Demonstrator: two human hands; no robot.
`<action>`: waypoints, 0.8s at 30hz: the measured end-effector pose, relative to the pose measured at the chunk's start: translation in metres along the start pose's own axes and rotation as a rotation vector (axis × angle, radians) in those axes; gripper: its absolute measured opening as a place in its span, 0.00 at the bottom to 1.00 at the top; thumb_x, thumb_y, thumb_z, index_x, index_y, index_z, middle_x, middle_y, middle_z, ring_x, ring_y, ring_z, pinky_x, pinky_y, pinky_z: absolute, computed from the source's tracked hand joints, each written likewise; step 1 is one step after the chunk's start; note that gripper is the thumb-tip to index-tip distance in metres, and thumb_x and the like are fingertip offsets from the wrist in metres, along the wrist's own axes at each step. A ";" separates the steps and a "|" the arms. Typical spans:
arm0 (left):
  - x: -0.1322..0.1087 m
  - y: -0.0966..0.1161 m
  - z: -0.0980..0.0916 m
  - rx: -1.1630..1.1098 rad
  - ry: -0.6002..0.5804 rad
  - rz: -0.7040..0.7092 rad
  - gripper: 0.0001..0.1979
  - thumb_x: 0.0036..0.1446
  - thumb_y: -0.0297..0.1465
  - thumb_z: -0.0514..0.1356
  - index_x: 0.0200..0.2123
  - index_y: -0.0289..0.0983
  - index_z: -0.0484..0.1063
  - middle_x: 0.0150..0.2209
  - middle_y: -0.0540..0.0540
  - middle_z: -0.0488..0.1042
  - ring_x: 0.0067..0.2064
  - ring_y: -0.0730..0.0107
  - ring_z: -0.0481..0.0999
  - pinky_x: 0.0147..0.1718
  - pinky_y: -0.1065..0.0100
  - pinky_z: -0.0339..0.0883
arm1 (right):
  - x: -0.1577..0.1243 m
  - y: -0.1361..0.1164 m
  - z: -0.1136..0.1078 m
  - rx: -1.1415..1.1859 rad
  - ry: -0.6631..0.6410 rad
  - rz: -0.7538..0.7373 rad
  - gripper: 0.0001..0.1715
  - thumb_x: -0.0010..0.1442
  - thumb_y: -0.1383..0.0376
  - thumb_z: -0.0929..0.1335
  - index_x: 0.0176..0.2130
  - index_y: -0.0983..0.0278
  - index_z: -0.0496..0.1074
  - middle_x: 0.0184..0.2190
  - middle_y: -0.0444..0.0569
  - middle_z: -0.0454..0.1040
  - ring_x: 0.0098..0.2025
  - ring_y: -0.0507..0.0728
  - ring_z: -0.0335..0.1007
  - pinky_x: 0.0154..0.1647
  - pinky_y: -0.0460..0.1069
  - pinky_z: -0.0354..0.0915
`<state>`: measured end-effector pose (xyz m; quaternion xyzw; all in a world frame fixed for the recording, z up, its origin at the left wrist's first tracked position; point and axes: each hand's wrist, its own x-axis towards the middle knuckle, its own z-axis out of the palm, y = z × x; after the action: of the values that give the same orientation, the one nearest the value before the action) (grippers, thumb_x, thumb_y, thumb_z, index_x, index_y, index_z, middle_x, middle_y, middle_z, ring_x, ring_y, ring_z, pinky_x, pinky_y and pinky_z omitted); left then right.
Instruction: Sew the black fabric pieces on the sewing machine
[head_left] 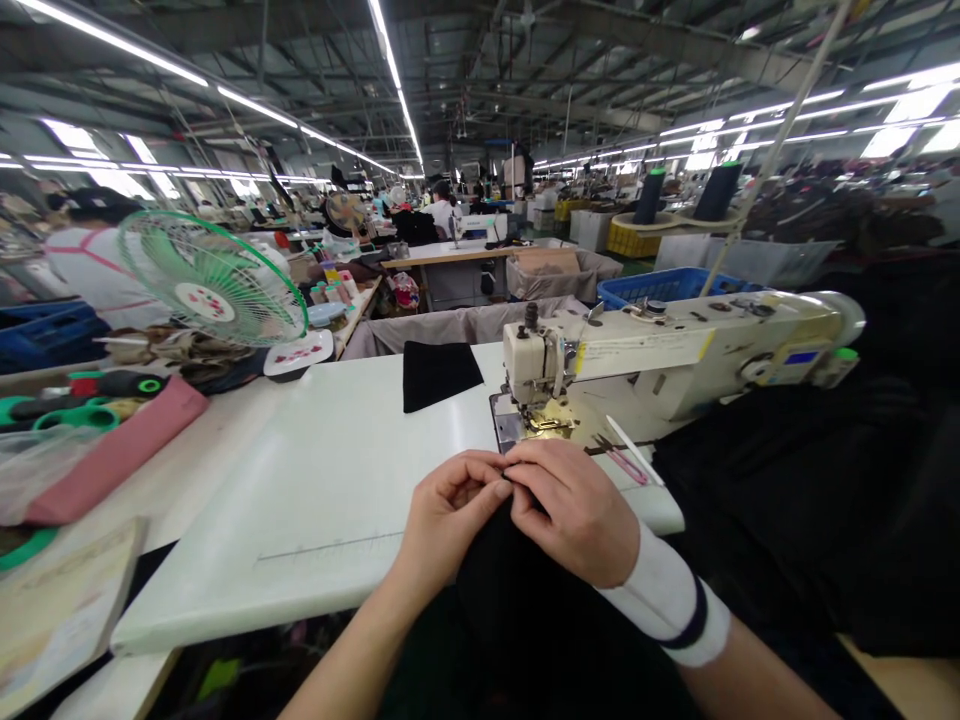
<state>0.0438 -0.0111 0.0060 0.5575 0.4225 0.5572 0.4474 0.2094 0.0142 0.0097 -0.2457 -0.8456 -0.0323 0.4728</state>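
Note:
My left hand (459, 508) and my right hand (574, 508) meet at the front edge of the sewing table. Both pinch the upper edge of a black fabric piece (517, 610), which hangs down toward my lap. A white wristband with a dark stripe is on my right wrist. Just beyond my fingers stands the sewing machine (534, 365), its needle area over a brass-coloured plate (551, 418). Pink-handled scissors (626, 464) and a white stick-like tool (634, 450) lie right of my right hand. A separate black fabric piece (441, 375) rests flat on the table, left of the machine head.
A green fan (214, 280) stands at the left, near thread spools (97, 400) and a pink cloth roll (120, 450). Dark fabric (780, 500) is heaped at the right. Behind the machine are a blue crate (660, 285) and thread cones (649, 197). Other people work farther back.

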 end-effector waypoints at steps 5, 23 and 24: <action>-0.001 -0.005 -0.002 -0.100 -0.025 -0.102 0.11 0.55 0.35 0.67 0.26 0.35 0.73 0.42 0.44 0.78 0.41 0.68 0.74 0.43 0.71 0.65 | 0.001 0.004 0.000 0.089 0.075 0.040 0.11 0.60 0.78 0.63 0.38 0.66 0.71 0.38 0.53 0.75 0.42 0.58 0.72 0.45 0.53 0.71; 0.000 0.002 0.000 -0.020 -0.062 -0.023 0.09 0.56 0.33 0.66 0.26 0.35 0.74 0.42 0.44 0.77 0.40 0.69 0.74 0.37 0.73 0.66 | 0.001 -0.001 0.007 0.043 0.211 0.089 0.11 0.59 0.77 0.63 0.37 0.63 0.70 0.36 0.51 0.76 0.41 0.57 0.75 0.44 0.52 0.74; 0.000 0.003 0.000 -0.003 -0.053 -0.009 0.09 0.56 0.32 0.66 0.26 0.35 0.74 0.42 0.44 0.77 0.40 0.70 0.74 0.37 0.74 0.66 | 0.001 -0.002 0.007 0.073 0.208 0.121 0.12 0.58 0.77 0.63 0.37 0.63 0.70 0.36 0.51 0.75 0.41 0.57 0.75 0.44 0.52 0.73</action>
<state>0.0435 -0.0117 0.0094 0.5695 0.4123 0.5406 0.4619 0.2023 0.0150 0.0070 -0.2741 -0.7762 0.0019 0.5678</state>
